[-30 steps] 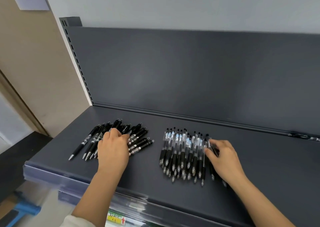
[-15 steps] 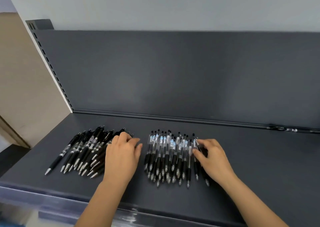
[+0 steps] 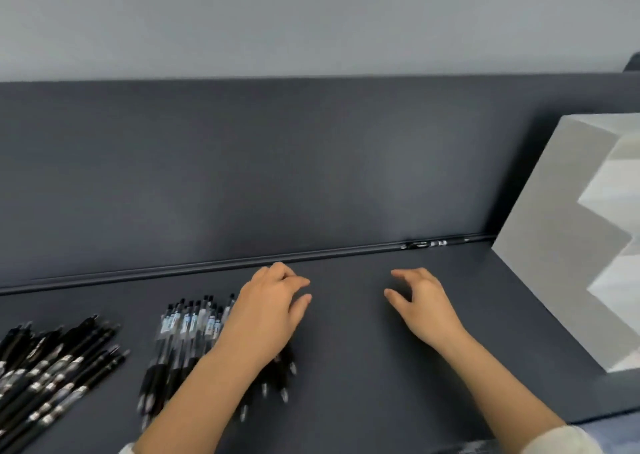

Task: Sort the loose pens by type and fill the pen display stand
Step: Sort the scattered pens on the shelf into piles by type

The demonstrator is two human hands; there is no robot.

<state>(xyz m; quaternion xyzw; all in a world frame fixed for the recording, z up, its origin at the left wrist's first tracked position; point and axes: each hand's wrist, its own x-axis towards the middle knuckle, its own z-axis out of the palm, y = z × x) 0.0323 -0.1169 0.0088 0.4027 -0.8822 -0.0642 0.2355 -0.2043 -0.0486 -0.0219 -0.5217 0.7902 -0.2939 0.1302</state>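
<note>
Head view: left grip (image 3: pixel 266 318), relaxed, hides part of clear pens (image 3: pixel 183 335); right grip (image 3: pixel 427 309) relaxed, empty; white stepped stand (image 3: pixel 547 252) far right.

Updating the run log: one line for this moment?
left hand: over clear pens | right hand: empty | black pens: far left | stand: right

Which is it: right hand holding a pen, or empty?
Empty. The right hand is over the dark shelf, fingers loosely curled and spread; no pen shows between them.
</note>
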